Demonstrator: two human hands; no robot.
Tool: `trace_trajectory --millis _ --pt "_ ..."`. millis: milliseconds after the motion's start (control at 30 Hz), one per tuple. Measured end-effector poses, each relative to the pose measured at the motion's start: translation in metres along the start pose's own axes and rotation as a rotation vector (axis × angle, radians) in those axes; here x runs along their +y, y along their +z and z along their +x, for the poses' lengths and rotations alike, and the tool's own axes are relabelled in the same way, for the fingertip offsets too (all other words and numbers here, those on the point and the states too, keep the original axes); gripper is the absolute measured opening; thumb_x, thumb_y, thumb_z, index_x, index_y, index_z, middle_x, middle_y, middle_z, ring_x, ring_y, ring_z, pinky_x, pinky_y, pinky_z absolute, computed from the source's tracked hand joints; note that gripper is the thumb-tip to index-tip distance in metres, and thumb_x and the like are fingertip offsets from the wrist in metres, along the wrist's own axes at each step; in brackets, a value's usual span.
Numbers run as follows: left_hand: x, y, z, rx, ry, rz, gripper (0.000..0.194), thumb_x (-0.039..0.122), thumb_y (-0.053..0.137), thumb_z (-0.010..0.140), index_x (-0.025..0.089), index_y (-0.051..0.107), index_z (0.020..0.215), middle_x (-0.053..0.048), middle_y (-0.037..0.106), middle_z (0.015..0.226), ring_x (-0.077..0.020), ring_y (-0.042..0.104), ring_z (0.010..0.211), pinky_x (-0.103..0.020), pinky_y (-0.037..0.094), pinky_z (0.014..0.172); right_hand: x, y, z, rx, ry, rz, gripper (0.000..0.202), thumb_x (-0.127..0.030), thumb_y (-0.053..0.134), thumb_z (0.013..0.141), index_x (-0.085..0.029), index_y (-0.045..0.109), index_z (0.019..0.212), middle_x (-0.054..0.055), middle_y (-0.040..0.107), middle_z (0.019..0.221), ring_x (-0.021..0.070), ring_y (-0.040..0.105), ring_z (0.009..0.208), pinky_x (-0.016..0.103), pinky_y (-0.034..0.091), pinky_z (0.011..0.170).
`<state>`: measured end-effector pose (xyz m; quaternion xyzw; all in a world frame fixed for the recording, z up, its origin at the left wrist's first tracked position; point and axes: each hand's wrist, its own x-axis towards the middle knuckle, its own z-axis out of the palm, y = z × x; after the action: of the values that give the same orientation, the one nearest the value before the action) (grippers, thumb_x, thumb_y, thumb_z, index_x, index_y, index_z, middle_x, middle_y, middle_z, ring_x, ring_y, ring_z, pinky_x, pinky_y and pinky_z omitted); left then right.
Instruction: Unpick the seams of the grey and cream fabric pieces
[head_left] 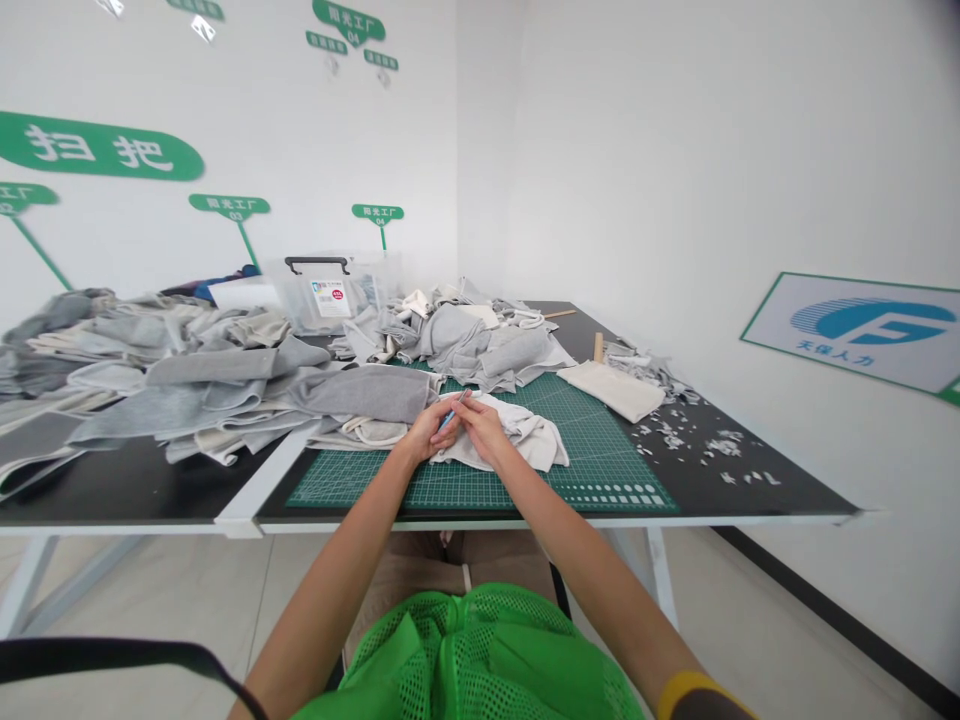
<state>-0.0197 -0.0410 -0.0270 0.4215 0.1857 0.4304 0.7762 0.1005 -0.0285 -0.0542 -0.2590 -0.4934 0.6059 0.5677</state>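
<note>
Over the green cutting mat (345,483), my two hands meet close together. My left hand (429,432) is closed around a slim blue tool (448,420) with a greyish tip; its exact kind is too small to make out. The fingers of my right hand (484,432) are closed at the tool's far end, and what they pinch is partly hidden. Just beneath and to the right lies a crumpled off-white cloth (536,437) on the mat. A folded grey cloth (367,390) rests directly behind my left hand.
Heaps of grey and white cloths (202,400) cover the table's left side, with another pile (480,340) behind the mat. A clear plastic box (300,300) stands at the back. On the right are a folded cream cloth (615,390) and small fabric scraps (724,445).
</note>
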Motion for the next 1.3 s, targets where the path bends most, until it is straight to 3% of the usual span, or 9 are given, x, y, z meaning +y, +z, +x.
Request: trace_trajectory --millis 133,400,533,767,1000,1300 --pt "-0.002 0.000 0.003 0.011 0.023 0.011 0.036 0.030 0.054 0.090 0.016 0.054 0.123 0.007 0.048 0.046 -0.0036 0.027 0.024 -0.011 0.023 0.025 0.002 0.001 0.000 0.001 0.000 -0.004 0.026 -0.032 0.057 0.091 -0.014 0.059 0.110 0.006 0.062 0.107 0.0166 0.063 0.089 0.035 0.054 0.077" --pt "0.002 -0.001 -0.001 -0.013 -0.007 0.006 0.039 0.029 0.050 0.093 0.016 0.051 0.130 0.011 0.037 0.038 -0.0040 0.020 0.022 -0.011 0.022 0.023 -0.006 0.003 -0.002 -0.001 -0.030 0.035 0.026 -0.031 0.057 0.091 -0.014 0.059 0.109 0.006 0.062 0.108 0.0175 0.062 0.092 0.037 0.053 0.080" --pt "0.003 0.001 -0.002 0.009 0.028 0.003 0.041 0.028 0.047 0.095 0.017 0.047 0.134 0.010 0.041 0.041 -0.0034 0.023 0.021 -0.011 0.026 0.024 -0.007 0.004 -0.004 -0.029 -0.032 0.049 0.020 -0.030 0.058 0.091 -0.013 0.061 0.101 0.004 0.064 0.096 0.0141 0.063 0.082 0.033 0.054 0.074" --pt "0.000 -0.004 0.002 0.069 0.054 0.003 0.046 0.024 0.048 0.094 0.017 0.040 0.138 0.005 0.057 0.055 -0.0033 0.036 0.026 -0.015 0.045 0.034 -0.012 0.006 -0.008 -0.080 -0.006 0.074 0.023 -0.032 0.067 0.084 -0.014 0.064 0.097 -0.005 0.058 0.059 0.0113 0.060 0.054 0.027 0.052 0.058" --pt "-0.003 -0.004 0.004 0.077 0.110 0.029 0.048 0.021 0.056 0.089 0.013 0.045 0.135 0.003 0.058 0.055 -0.0055 0.041 0.030 -0.017 0.044 0.034 -0.008 0.009 -0.006 -0.016 0.008 0.061 0.023 -0.032 0.056 0.092 -0.013 0.059 0.103 0.002 0.063 0.088 0.0101 0.061 0.068 0.025 0.053 0.060" --pt "-0.004 -0.006 0.006 0.013 0.094 0.025 0.039 0.029 0.055 0.090 0.016 0.052 0.127 0.009 0.043 0.043 -0.0047 0.024 0.026 -0.013 0.026 0.027 0.002 0.006 0.000 0.094 -0.047 0.058 0.022 -0.031 0.057 0.092 -0.012 0.061 0.101 0.003 0.065 0.092 0.0120 0.063 0.075 0.028 0.055 0.067"
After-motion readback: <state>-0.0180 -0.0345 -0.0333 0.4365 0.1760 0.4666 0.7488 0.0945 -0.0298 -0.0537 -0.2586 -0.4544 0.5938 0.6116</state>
